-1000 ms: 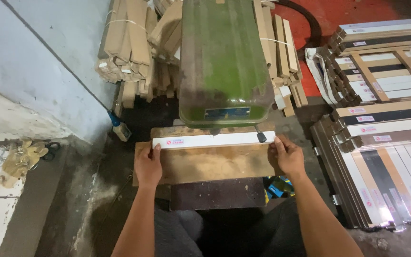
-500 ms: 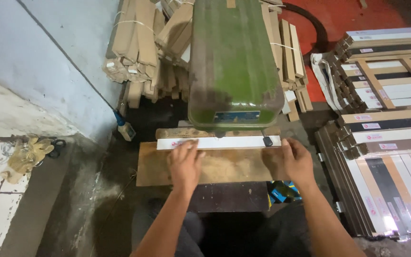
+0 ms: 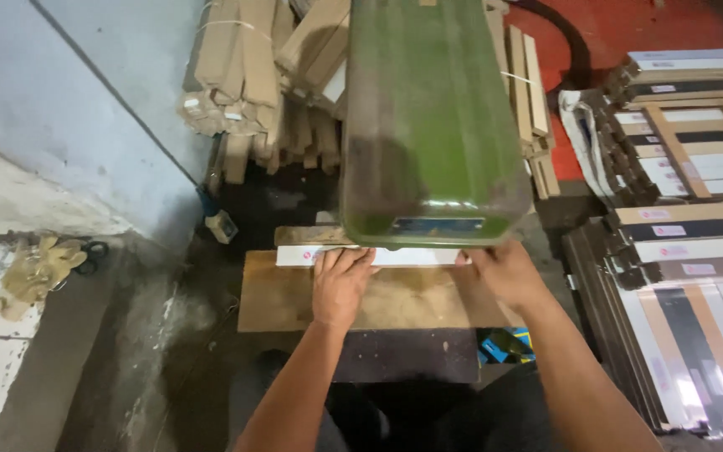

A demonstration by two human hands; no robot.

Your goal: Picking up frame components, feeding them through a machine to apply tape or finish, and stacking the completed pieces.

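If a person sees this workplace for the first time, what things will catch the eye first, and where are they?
A big green machine housing fills the top centre, hanging over a wooden work board. Just under its front edge lies a long white strip, with the left hand flat on its middle and the right hand at its right end. Stacks of striped flat moulding lengths crowd the right side.

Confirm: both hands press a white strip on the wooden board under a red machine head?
Not quite. The machine head is green, not red, as the head view shows. The rest holds: left hand and right hand press the white strip on the wooden board.
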